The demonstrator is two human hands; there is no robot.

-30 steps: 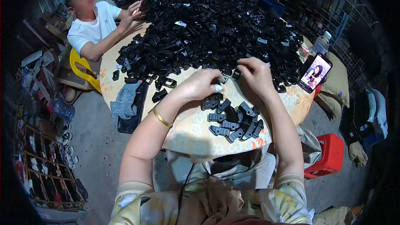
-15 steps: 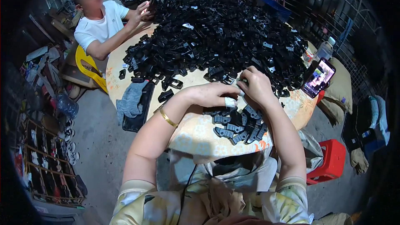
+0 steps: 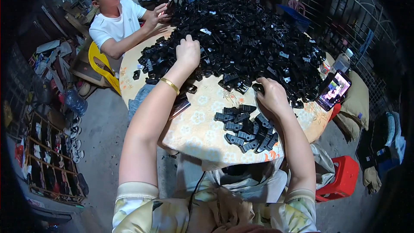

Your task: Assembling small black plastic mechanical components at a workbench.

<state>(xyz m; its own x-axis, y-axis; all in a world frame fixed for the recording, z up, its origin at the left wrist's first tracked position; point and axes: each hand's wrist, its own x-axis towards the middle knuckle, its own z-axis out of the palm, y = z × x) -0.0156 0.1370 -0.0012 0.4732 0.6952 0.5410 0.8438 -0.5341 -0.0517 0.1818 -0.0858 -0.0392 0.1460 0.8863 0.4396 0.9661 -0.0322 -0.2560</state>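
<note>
A large heap of black plastic parts (image 3: 246, 39) covers the far side of a round table. My left hand (image 3: 188, 53), a gold bangle on its wrist, reaches to the heap's near left part; its fingers are curled and their tips hidden, so what they grip does not show. By the heap's near edge, my right hand (image 3: 274, 94) is closed around a black plastic part (image 3: 258, 88), mostly covered by the fingers. A smaller group of black clip-like parts (image 3: 248, 128) lies on the flowered tablecloth (image 3: 196, 121), left of my right forearm.
A lit phone (image 3: 334, 90) leans at the table's right, before a clear bottle (image 3: 343, 61). Across on the left, a person in a white shirt (image 3: 116, 25) holds a phone. A grey cloth (image 3: 137, 101) lies beneath my left forearm. A red stool (image 3: 340, 177) stands lower right.
My left hand has moved from beside my right hand, away and left to the heap. My right hand stays near the heap's edge. The whole view has shifted slightly.
</note>
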